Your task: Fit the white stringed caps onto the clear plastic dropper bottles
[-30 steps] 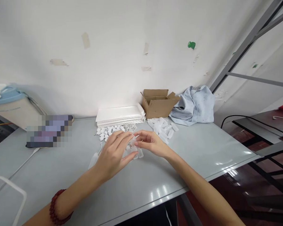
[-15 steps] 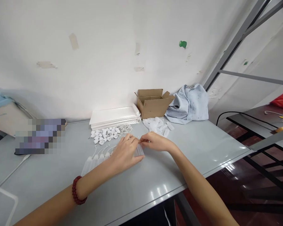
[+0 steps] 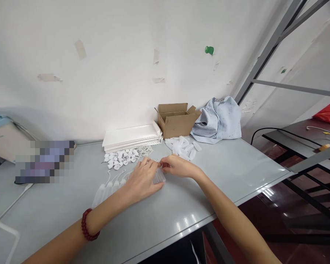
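My left hand [image 3: 144, 179] lies over a row of clear plastic tubes [image 3: 160, 177], gripping them between the fingers at their far end and the thumb at the near end. At the tubes' far end, the fingertips of my right hand [image 3: 178, 166] are pinched together, touching my left fingers; what they hold is hidden. More tubes with white caps and string loops [image 3: 103, 192] lie side by side, partly under my left forearm. Beyond the hands are loose white caps [image 3: 121, 158] and a bundle of white strings [image 3: 145, 151]. Loose translucent tubes [image 3: 183, 147] are heaped behind my right hand.
A stack of flat white sheets or trays [image 3: 132, 136] lies against the wall. Beside it stand an open cardboard box [image 3: 178, 126] and a pale blue cloth bundle [image 3: 221, 121]. A blurred-out flat object [image 3: 48, 161] with a cable is at the left. The grey table's edge [image 3: 198, 224] runs in front.
The whole view has shifted slightly. Both hands stay together at the tubes, in nearly the same pose.
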The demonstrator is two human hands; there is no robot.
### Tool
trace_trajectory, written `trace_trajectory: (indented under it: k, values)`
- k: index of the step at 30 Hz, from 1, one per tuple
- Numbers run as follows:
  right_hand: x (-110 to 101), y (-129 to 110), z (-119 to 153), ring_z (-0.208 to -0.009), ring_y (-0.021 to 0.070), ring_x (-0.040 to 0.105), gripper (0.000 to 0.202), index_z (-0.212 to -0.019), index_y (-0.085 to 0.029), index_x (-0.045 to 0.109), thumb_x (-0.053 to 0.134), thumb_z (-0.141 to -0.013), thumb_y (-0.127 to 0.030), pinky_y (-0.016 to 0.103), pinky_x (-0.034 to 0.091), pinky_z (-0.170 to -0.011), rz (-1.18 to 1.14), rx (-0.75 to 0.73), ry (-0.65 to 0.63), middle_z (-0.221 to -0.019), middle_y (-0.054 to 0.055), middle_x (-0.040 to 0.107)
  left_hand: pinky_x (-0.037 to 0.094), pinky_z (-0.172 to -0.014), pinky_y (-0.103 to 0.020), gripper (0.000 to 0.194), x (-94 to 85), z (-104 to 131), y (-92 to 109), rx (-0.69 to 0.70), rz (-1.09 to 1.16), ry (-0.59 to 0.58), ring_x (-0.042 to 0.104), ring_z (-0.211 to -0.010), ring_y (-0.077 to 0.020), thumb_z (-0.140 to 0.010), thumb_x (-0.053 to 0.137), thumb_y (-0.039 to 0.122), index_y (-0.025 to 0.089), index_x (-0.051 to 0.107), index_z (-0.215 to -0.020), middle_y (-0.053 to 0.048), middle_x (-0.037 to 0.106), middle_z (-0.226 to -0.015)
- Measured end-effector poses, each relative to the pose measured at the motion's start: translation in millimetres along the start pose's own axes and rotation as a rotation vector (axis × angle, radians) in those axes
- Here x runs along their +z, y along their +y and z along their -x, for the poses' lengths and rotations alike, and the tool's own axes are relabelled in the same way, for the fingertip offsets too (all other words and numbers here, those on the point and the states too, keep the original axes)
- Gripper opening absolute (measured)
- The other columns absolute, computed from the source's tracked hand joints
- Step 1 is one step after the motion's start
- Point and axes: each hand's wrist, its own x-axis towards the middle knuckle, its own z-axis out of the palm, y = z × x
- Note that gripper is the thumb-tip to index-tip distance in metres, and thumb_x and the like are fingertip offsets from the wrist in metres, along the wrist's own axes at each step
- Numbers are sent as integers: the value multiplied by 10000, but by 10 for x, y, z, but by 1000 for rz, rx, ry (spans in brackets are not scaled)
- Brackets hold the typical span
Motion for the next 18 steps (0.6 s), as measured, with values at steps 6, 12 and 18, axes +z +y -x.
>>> trace_trajectory:
  k: [6, 12, 18]
  values:
    - [8, 21, -12, -697, 151, 576, 206, -903, -118, 685, 521, -781, -82, 245, 401, -636, -20, -10, -5, -753, 47, 661, 444, -779, -424, 294, 9, 20, -10, 21, 3, 22, 508, -995, -299, -738, 596, 264, 171, 552, -1013, -90, 626, -991]
    - [-17, 37, -12, -711, 158, 589, 249, -943, -116, 683, 513, -769, -60, 258, 419, -650, -44, 15, 1, -778, 56, 675, 436, -807, -435, 322, -28, 45, 45, 7, 10, 1, 504, -1008, -300, -741, 605, 260, 156, 555, -1042, -94, 623, -1002]
    - [-12, 103, -39, -762, 174, 606, 234, -1003, -117, 651, 493, -831, -108, 267, 427, -659, -39, 101, 236, -842, 83, 685, 466, -779, -396, 260, -120, -42, -249, -153, 38, 172, 546, -954, -258, -853, 495, 409, 185, 586, -949, -70, 648, -957]
